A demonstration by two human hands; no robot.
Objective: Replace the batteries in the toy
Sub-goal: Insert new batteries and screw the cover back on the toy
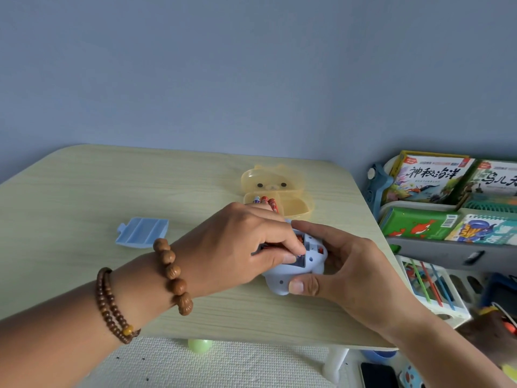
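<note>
One pale-blue toy (293,273) gripped on desk (112,177) by right hand (344,264); battery (272,245) in its compartment pinched by left hand (237,247). Three spare batteries (265,203) seen in yellow case (299,208) behind; one blue cover (142,233) laid left.

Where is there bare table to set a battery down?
Free: far-left table beyond the battery cover, and the strip between that cover and the yellow bear box. Crowded: around the toy, under left hand and right hand.

The toy (279,275) is pale blue, the batteries (269,204) red, the box (272,180) translucent yellow.
</note>
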